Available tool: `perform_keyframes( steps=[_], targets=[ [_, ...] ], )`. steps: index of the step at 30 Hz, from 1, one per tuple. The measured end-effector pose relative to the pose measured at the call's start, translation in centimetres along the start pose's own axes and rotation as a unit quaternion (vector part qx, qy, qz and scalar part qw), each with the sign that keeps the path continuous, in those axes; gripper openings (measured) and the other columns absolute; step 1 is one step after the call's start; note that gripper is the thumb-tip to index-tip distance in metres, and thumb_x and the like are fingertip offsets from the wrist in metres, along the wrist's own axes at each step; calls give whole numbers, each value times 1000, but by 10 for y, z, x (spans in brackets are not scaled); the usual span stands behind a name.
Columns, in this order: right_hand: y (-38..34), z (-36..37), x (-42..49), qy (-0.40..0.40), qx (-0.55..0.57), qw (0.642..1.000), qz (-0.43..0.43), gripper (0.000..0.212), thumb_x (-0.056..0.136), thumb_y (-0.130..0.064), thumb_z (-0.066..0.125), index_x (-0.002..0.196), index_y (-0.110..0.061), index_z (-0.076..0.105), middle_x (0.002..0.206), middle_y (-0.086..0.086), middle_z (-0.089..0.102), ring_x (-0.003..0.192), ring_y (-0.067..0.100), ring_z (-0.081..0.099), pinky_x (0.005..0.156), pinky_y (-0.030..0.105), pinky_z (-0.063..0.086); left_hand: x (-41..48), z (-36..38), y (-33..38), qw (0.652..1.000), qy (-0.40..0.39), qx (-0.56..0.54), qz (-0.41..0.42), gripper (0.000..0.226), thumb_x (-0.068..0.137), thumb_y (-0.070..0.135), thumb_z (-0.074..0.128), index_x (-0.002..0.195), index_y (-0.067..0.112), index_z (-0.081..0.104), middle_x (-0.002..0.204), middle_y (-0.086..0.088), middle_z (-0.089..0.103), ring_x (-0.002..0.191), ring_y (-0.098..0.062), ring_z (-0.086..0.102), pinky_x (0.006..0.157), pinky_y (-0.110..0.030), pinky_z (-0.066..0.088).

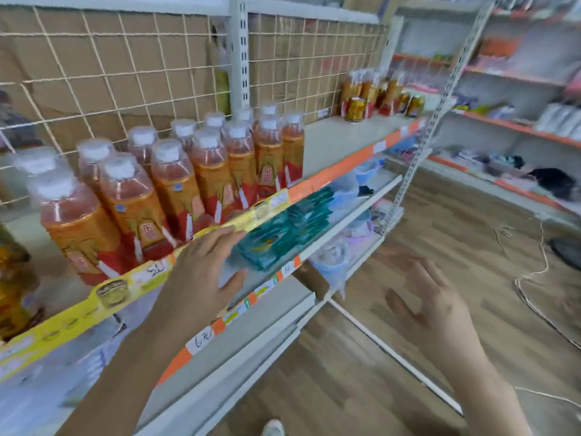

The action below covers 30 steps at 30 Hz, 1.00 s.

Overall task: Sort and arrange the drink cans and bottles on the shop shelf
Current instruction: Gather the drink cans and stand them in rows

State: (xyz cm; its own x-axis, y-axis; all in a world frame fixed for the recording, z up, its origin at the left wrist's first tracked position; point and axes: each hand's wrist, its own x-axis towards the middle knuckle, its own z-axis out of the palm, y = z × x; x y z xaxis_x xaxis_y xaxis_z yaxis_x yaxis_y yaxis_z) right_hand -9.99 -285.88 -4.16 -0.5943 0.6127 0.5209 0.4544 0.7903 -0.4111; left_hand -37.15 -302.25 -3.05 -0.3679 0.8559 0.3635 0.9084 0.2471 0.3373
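Observation:
Several orange-labelled drink bottles with white caps stand in rows on the upper shelf. Further right on that shelf stand more bottles and a few gold cans. A golden bottle shows at the left edge. My left hand hovers with straight fingers just below the shelf's yellow front strip, holding nothing. My right hand is spread open in the air over the floor, blurred and empty.
Teal packets and pale plastic goods lie on the lower shelf. A wire mesh with cardboard backs the shelf. A slotted metal upright stands at the shelf end. Another shelf unit lines the right wall; cords lie on the wooden floor.

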Motion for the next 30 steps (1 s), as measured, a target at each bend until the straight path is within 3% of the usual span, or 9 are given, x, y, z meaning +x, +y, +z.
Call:
perform_keyframes(
  steps=[3,10,14,20,24,27,30],
  targets=[
    [32,-11,19,20,-30,999,26,44,82,-41,46,121,-23,54,117,-6,57,107,20,57,83,34,48,51,24,19,999,-7,-17,27,65,82,54,29,133,19,47,135,2,46,121,-19,44,99,-32,33],
    [103,-29,83,52,-81,994,59,39,83,-43,48,119,-28,50,119,-9,55,107,18,55,81,35,48,173,78,49,995,-3,-63,83,60,84,49,35,131,17,49,133,0,49,118,-22,49,99,-38,38],
    [138,-33,113,71,-86,991,73,37,83,-32,58,119,-30,50,118,-12,54,109,14,53,84,32,47,233,102,64,990,-9,-66,121,58,84,47,36,130,16,50,129,-3,52,116,-26,52,97,-42,41],
    [194,-26,153,77,-84,989,90,39,82,-29,60,119,-30,50,117,-12,54,108,11,52,83,27,42,297,133,78,987,-18,-67,145,52,83,44,39,128,20,47,125,-1,54,110,-21,52,92,-39,42],
    [245,-18,189,71,-72,992,81,39,80,-25,63,118,-22,53,117,-7,56,106,17,55,83,31,46,337,160,83,990,-21,-60,127,51,82,40,45,126,17,50,124,-2,54,109,-17,50,93,-32,37],
    [291,-17,223,61,-54,994,69,41,81,-24,63,120,-24,51,118,-7,55,106,20,56,84,36,48,374,184,92,994,-9,-43,96,45,84,32,59,126,15,52,128,-4,54,113,-26,54,95,-37,40],
    [338,-23,260,61,-51,995,53,42,81,-28,59,122,-26,48,117,-6,55,105,16,54,83,31,44,413,206,112,997,14,-41,69,45,84,25,65,126,13,53,129,-6,54,115,-27,53,96,-35,38]
  ],
)
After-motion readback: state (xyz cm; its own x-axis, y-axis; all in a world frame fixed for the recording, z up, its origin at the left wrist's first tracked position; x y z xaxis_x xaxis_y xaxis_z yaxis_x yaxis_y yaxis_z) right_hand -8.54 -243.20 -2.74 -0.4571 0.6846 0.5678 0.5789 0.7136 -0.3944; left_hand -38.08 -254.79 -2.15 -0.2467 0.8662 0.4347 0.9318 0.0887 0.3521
